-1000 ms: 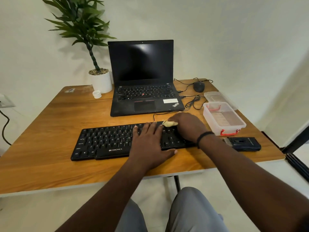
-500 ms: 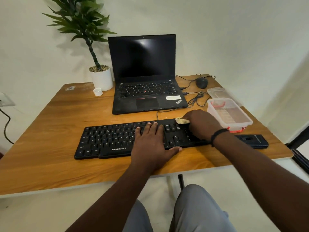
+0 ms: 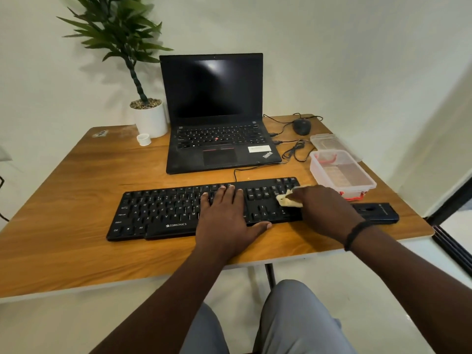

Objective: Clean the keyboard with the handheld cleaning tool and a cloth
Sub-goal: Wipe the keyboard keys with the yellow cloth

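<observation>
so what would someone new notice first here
Two hands on the black keyboard at the table's near edge: the left hand lies flat on the keys, while the right hand pinches a pale cloth against the number pad. Behind stands an open laptop with a dark screen, and a plant at the back left.

keyboard's (image 3: 178,213) right end under right hand (image 3: 324,210)

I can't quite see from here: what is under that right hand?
A small pale yellow cloth pokes out from under the right hand, pressed onto the number-pad end of the black keyboard. The rest of the cloth and the keys beneath are covered by the hand.
</observation>
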